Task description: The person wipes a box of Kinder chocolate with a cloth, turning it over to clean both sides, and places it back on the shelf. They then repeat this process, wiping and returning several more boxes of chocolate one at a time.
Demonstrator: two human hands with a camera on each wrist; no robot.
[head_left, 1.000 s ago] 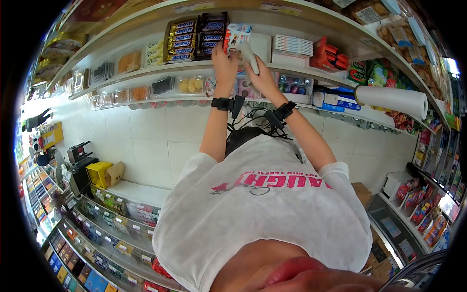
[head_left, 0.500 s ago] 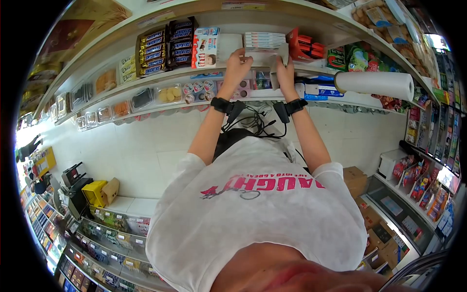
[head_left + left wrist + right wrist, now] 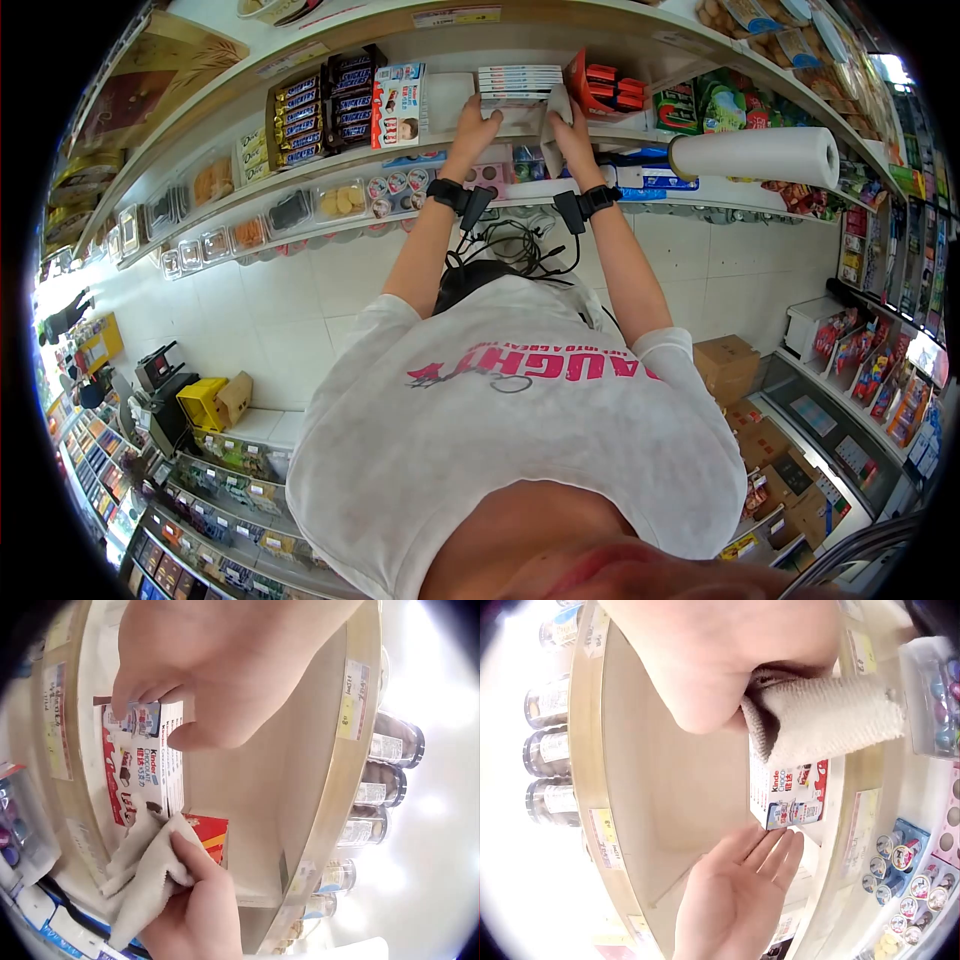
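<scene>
A stack of Kinder chocolate boxes (image 3: 520,82) lies on the upper shelf. My left hand (image 3: 474,132) is at the stack's left end, its fingers extended and fingertips right at the boxes, as the right wrist view shows from the palm side. At the other end, my right hand (image 3: 574,138) grips a light grey cloth (image 3: 154,874), thumb on top, a folded part hanging over the shelf edge. In the left wrist view, the cloth overlaps the corner of the Kinder boxes. A red box of packs (image 3: 606,88) stands just right of the cloth.
Left of the stack stand a Kinder pack (image 3: 398,108) and Snickers boxes (image 3: 298,115). The lower shelf holds clear tubs (image 3: 340,199) and small round cups (image 3: 395,192). A white roll (image 3: 755,158) juts out at the right. Another shelf (image 3: 400,38) overhangs from above.
Both hands have moved right along the shelf, from the Kinder pack beside the Snickers to the stacked boxes. The left hand has come up against the stack; the right still holds the cloth.
</scene>
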